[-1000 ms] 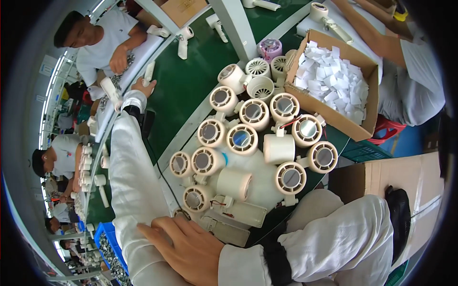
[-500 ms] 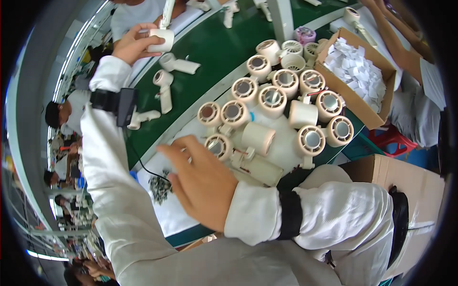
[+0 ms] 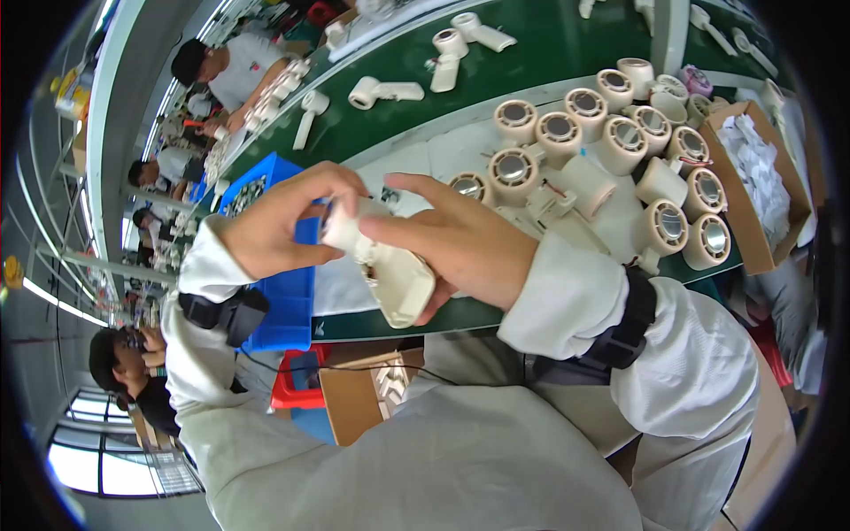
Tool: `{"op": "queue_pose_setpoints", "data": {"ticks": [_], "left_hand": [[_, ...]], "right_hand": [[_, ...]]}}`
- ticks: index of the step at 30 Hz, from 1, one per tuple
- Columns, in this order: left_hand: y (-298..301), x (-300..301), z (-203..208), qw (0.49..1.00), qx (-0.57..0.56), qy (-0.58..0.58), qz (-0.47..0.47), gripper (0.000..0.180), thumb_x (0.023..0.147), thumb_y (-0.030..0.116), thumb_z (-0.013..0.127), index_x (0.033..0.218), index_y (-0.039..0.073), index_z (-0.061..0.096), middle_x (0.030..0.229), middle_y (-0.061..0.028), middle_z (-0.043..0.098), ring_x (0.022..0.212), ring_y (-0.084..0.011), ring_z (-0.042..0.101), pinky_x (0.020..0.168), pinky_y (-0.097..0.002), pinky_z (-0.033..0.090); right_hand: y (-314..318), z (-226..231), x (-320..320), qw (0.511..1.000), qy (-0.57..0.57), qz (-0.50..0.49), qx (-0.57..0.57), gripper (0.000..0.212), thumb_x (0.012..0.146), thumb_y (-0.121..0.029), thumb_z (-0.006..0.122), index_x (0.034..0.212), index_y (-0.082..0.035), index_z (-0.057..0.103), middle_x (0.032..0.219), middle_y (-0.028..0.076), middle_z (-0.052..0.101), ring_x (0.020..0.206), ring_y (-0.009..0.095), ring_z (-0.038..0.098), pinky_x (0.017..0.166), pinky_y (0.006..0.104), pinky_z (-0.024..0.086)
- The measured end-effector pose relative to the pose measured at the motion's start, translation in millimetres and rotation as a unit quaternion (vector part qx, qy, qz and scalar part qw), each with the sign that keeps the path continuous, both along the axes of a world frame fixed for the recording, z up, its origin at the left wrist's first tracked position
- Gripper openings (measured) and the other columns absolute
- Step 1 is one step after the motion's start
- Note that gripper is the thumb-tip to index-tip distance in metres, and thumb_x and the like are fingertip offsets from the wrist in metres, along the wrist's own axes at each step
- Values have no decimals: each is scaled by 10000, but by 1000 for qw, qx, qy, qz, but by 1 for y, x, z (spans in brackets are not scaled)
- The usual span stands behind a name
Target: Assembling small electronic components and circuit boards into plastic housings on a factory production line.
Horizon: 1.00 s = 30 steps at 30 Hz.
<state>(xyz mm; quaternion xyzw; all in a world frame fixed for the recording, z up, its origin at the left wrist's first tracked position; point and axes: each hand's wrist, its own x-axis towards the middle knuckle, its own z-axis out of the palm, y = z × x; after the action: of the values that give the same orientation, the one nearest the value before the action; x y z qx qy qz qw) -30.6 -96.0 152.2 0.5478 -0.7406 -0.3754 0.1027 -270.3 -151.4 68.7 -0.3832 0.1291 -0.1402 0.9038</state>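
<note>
Between my hands, over the near edge of the workbench, is a cream hair dryer housing (image 3: 400,285), a short cylinder with a hollow handle that shows its open inner side. My left hand (image 3: 282,223) grips the cylinder end with thumb and fingers. My right hand (image 3: 474,237) holds the handle side, thumb across the top and fingertips beneath. Small dark parts show where handle and cylinder meet. To the right of my hands stand several similar housings (image 3: 513,173), most with their round, ringed ends facing up.
A blue bin (image 3: 285,305) holding small parts is by my left hand. At the right is a cardboard box (image 3: 742,212) of white paper slips. More housings lie on the green conveyor belt (image 3: 549,53) beyond. Below the bench are an open carton (image 3: 350,403) and a red stool (image 3: 288,380). Co-workers sit at the left.
My left hand has come back from the belt with the housing. My right hand has met it and now holds the handle. The view has turned left, bringing the blue bin into sight.
</note>
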Motion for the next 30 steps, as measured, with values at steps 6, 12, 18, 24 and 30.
{"op": "queue_pose_setpoints", "data": {"ticks": [6,12,18,24,30], "left_hand": [[-8,15,-59,985,-131,-88,75,577,772,-81,705,1294,71,511,1233,-144,547,1121,-285,595,973,-341,497],[-34,48,-117,943,-234,-236,-19,460,829,61,704,1269,61,571,1203,-186,588,1031,-356,622,882,-375,525],[-52,59,-139,963,-204,-176,-5,307,858,124,688,1151,34,669,1066,-179,667,914,-358,660,811,-396,547],[-47,34,-121,961,-204,-129,134,252,895,76,653,1133,-5,677,963,-127,708,873,-222,675,794,-330,540],[-3,-17,-87,929,-240,113,260,242,913,57,629,1139,-14,679,941,-51,695,837,-102,618,783,-266,512]], "right_hand": [[-8,-42,3,932,133,-51,-333,708,890,-202,665,1516,-147,338,1171,184,612,822,256,683,621,342,568],[7,-87,19,826,160,-108,-530,656,881,-119,619,1489,-217,393,1102,230,610,799,293,673,666,367,557],[11,-54,23,849,261,-21,-459,573,884,-124,626,1431,-168,458,936,225,655,825,369,664,793,422,536],[16,-84,25,698,240,-103,-666,550,876,-155,662,1396,-139,484,805,195,684,764,394,655,738,472,533],[10,-79,34,685,168,-124,-698,428,875,-150,660,1295,-127,584,787,173,684,740,396,650,674,510,518]]}}
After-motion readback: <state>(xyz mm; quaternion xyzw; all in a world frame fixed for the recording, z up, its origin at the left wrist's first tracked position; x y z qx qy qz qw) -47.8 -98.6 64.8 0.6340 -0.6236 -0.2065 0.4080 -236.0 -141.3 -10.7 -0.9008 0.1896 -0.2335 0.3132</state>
